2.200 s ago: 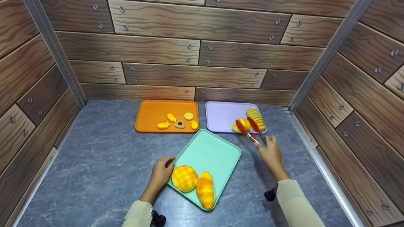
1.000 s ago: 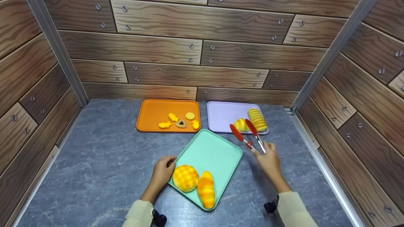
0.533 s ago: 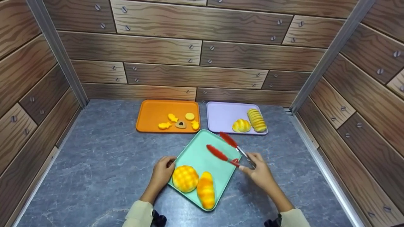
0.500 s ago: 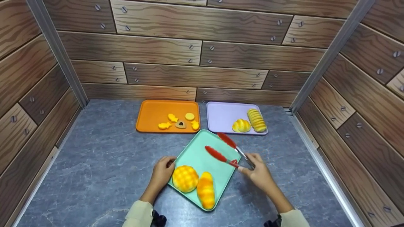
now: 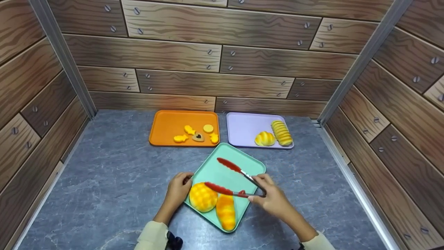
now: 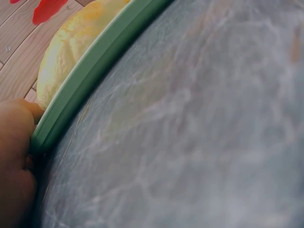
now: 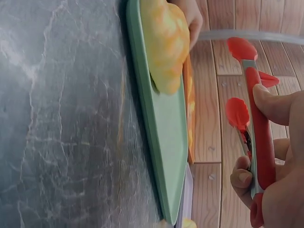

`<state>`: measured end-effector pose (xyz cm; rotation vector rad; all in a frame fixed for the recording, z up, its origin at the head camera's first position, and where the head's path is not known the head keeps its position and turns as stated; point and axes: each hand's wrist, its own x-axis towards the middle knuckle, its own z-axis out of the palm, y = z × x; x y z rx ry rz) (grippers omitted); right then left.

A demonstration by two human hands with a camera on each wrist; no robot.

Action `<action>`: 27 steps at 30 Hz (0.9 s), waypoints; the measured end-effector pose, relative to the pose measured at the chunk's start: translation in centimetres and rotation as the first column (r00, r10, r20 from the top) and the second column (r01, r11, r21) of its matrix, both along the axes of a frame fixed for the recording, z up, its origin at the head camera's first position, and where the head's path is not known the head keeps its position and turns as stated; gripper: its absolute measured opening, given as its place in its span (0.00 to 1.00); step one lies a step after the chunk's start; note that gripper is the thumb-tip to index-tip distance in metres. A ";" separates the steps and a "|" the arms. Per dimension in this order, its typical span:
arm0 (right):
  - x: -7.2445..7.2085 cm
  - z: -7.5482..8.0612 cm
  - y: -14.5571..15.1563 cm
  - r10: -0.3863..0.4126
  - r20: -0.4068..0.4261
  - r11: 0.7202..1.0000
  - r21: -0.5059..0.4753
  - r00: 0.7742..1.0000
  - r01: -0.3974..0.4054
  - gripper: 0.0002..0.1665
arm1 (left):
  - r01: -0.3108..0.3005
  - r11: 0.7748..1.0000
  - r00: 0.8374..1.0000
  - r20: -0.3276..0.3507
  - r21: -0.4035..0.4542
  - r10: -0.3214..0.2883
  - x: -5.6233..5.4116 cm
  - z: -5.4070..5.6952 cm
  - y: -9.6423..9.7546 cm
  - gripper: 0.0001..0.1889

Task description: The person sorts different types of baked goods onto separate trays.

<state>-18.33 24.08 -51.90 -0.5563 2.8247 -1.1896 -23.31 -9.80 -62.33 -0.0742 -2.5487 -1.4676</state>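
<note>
My left hand (image 5: 178,187) grips the left rim of a mint-green tray (image 5: 222,175), which lies turned at an angle; the left wrist view shows the fingers at its rim. On the tray's near end sit a round toy bun (image 5: 202,201) with a grid pattern and a long toy bread loaf (image 5: 226,215), side by side. My right hand (image 5: 274,201) holds red-tipped tongs (image 5: 239,194) above the tray. Spread apart, the tongs have nothing between their tips. Their lower tip overlaps the bun's edge in the head view; contact cannot be told. The right wrist view shows the tongs' red handle (image 7: 261,137).
Behind stands an orange tray (image 5: 168,126) with several small toy cookies (image 5: 198,137). To its right is a lilac tray (image 5: 244,125) bearing a toy croissant (image 5: 265,138) and a ridged toy loaf (image 5: 281,133). Wood-patterned walls (image 5: 222,55) enclose the grey tabletop (image 5: 114,166).
The right hand has brought the tongs from the croissant on the lilac tray nearer and leftward, over the green tray. The croissant stays on the lilac tray. The left hand has kept its place.
</note>
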 end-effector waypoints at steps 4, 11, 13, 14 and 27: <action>0.3 -0.2 -0.5 0.077 0.028 0.996 0.053 0.997 -0.078 0.38 | -0.002 1.000 1.000 0.002 0.014 0.002 0.0 -0.1 0.0 0.09; 0.5 -1.0 -1.4 0.166 -0.004 0.965 0.205 0.986 -0.162 0.39 | -0.007 1.000 1.000 -0.011 0.009 0.007 0.0 -0.2 0.0 0.08; 0.5 -1.2 -1.7 0.178 -0.014 0.958 0.231 0.984 -0.170 0.38 | -0.005 1.000 1.000 -0.013 0.012 0.005 0.0 -0.2 0.0 0.08; 0.6 -1.2 -1.8 0.182 -0.013 0.955 0.241 0.983 -0.174 0.38 | -0.006 1.000 1.000 -0.009 0.018 0.006 0.0 -0.1 0.0 0.08; 0.3 -0.9 -2.5 0.203 0.013 0.927 0.320 0.979 -0.197 0.36 | -0.004 1.000 1.000 -0.005 0.018 0.004 0.0 -0.1 -0.1 0.09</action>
